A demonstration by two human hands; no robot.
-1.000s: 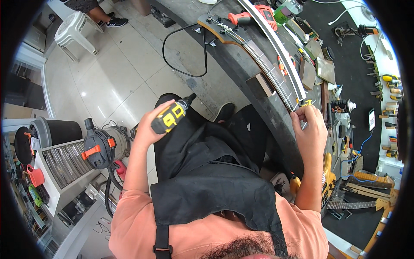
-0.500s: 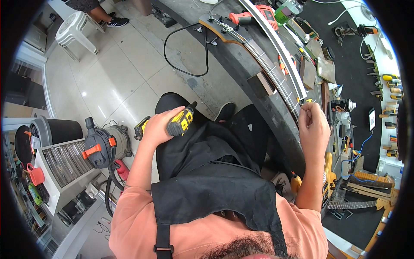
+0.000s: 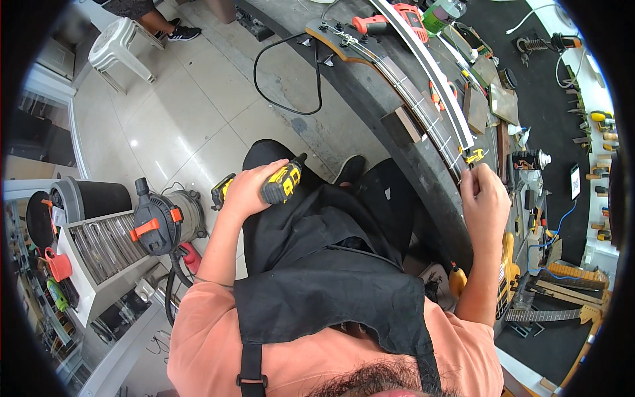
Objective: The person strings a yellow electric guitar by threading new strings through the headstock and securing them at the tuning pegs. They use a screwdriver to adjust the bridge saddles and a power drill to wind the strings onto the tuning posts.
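Yellow-black cordless drill (image 3: 281, 184) gripped in left hand (image 3: 248, 192) | likely heavy, rigid; handle grip best | right hand (image 3: 485, 198) pinching small yellow part (image 3: 473, 157)

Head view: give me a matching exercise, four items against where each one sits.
Things:
1. cordless drill
2. white plastic stool
3. shop vacuum
4. small yellow tool

Places:
A. on the floor, upper left
B. at the right hand's fingertips on the bench
C. in the left hand over the lap
D. on the floor beside the person's left side

Pairs: 1-C, 2-A, 3-D, 4-B
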